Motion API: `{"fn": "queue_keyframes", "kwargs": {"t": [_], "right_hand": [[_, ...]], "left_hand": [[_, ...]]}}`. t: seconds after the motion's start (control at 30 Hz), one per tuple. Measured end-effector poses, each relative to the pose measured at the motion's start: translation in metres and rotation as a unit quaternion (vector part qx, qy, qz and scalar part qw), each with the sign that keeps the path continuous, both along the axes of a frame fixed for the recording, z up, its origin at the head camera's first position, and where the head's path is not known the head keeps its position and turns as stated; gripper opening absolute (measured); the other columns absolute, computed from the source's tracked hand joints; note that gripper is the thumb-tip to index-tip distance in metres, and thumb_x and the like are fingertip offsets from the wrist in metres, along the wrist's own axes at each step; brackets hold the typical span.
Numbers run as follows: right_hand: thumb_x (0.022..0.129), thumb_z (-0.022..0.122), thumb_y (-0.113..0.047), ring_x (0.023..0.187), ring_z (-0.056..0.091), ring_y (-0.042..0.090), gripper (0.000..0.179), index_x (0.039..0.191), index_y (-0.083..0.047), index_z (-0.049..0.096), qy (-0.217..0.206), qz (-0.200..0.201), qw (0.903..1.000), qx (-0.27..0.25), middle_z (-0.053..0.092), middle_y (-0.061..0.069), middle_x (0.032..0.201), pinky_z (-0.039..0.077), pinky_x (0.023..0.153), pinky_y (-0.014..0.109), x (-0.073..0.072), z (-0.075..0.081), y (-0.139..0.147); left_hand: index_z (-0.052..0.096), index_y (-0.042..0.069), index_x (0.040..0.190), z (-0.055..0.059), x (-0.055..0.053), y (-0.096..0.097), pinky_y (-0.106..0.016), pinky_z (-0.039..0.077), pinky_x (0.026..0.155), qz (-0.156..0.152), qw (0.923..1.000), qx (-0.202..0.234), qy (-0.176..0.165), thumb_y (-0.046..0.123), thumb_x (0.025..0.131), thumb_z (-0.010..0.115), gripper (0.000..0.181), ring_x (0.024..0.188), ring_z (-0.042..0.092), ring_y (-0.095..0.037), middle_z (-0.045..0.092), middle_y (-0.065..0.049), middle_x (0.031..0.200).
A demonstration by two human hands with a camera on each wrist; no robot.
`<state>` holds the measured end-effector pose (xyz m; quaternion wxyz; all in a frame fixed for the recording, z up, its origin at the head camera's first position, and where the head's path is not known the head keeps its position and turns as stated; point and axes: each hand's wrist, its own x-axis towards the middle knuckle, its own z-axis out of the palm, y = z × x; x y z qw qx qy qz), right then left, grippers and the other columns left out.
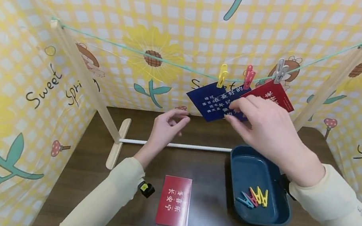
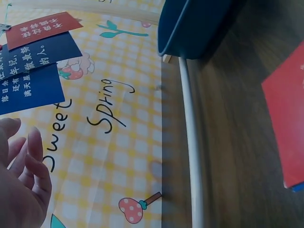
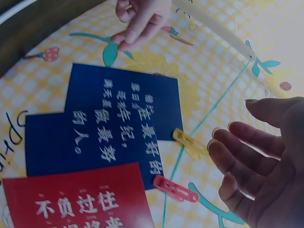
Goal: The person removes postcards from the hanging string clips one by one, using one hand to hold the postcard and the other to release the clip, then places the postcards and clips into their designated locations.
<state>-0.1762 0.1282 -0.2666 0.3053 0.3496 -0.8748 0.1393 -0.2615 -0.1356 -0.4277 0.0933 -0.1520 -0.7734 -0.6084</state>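
Two blue cards point(image 1: 204, 100) point(image 3: 128, 99) and a red card point(image 1: 275, 94) point(image 3: 80, 199) with white writing hang overlapping from a green string point(image 1: 171, 62). A yellow clothespin point(image 1: 222, 76), a pink clothespin point(image 1: 249, 77) and a grey clothespin point(image 1: 280, 71) clip them there. My right hand point(image 1: 269, 126) point(image 3: 261, 161) is beside the cards, fingers apart and loosely bent, holding nothing. To the left of the cards is my left hand point(image 1: 167, 127) point(image 2: 23, 175), its fingers loosely curled around nothing.
Wooden posts point(image 1: 88, 80) carry the string, joined low down by a white rod point(image 1: 196, 147). A stack of red cards point(image 1: 174, 201) lies on the dark table point(image 1: 205, 222). To its right, a dark blue tray point(image 1: 247, 167) holds several small clothespins point(image 1: 257, 196). Yellow checked cloth surrounds the table.
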Motion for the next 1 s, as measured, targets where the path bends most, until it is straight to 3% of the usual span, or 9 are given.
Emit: {"fn": "queue_keyframes", "kwargs": {"t": [0.13, 0.27, 0.5, 0.7, 0.8, 1.0], "right_hand": [[0.087, 0.086, -0.017, 0.079, 0.069, 0.028, 0.027, 0.107, -0.005, 0.072, -0.001, 0.015, 0.9999, 0.0, 0.075, 0.013, 0.097, 0.057, 0.067, 0.044, -0.01, 0.014, 0.001], [0.089, 0.084, -0.014, 0.081, 0.068, 0.029, 0.025, 0.107, -0.003, 0.071, 0.007, 0.044, 0.999, 0.004, 0.075, 0.014, 0.098, 0.057, 0.069, 0.044, -0.025, 0.03, 0.003], [0.092, 0.08, -0.008, 0.088, 0.069, 0.03, 0.027, 0.114, 0.0, 0.069, -0.027, 0.061, 0.9977, 0.012, 0.075, 0.016, 0.107, 0.059, 0.078, 0.046, -0.051, 0.051, 0.004], [0.095, 0.077, -0.01, 0.1, 0.068, 0.034, 0.026, 0.116, 0.003, 0.068, -0.054, 0.053, 0.9965, 0.036, 0.073, 0.019, 0.112, 0.057, 0.089, 0.049, -0.066, 0.061, 0.001], [0.095, 0.077, -0.012, 0.103, 0.065, 0.037, 0.03, 0.119, 0.003, 0.067, -0.044, 0.05, 0.9964, 0.051, 0.073, 0.019, 0.112, 0.054, 0.092, 0.05, -0.074, 0.064, 0.0], [0.095, 0.079, -0.017, 0.102, 0.062, 0.038, 0.031, 0.117, 0.002, 0.069, -0.034, 0.062, 0.9953, 0.066, 0.074, 0.018, 0.11, 0.048, 0.093, 0.052, -0.089, 0.06, 0.001]], "left_hand": [[0.075, 0.005, 0.12, 0.006, -0.007, 0.006, -0.026, 0.054, 0.053, -0.016, 0.9996, 0.025, 0.0, 0.017, 0.096, 0.078, 0.027, 0.056, 0.063, -0.033, 0.075, -0.015, 0.113], [0.074, 0.003, 0.121, 0.01, -0.013, 0.011, -0.031, 0.057, 0.056, -0.027, 0.9983, 0.05, -0.009, 0.015, 0.096, 0.078, 0.028, 0.054, 0.061, -0.024, 0.074, -0.019, 0.116], [0.073, 0.003, 0.121, 0.011, -0.016, 0.018, -0.024, 0.052, 0.051, -0.045, 0.9958, 0.074, -0.03, 0.014, 0.097, 0.076, 0.027, 0.051, 0.061, -0.015, 0.073, -0.013, 0.113], [0.072, 0.002, 0.121, 0.01, -0.016, 0.022, -0.031, 0.054, 0.053, -0.045, 0.9954, 0.073, -0.042, 0.014, 0.097, 0.075, 0.027, 0.053, 0.063, -0.01, 0.073, -0.014, 0.111], [0.071, 0.002, 0.122, 0.011, -0.017, 0.023, -0.034, 0.055, 0.054, -0.042, 0.9953, 0.072, -0.049, 0.014, 0.097, 0.075, 0.028, 0.054, 0.063, -0.013, 0.073, -0.014, 0.113], [0.072, 0.003, 0.12, 0.012, -0.016, 0.028, -0.024, 0.053, 0.053, -0.045, 0.9944, 0.079, -0.055, 0.014, 0.097, 0.076, 0.026, 0.056, 0.064, -0.02, 0.074, -0.015, 0.112]]}}
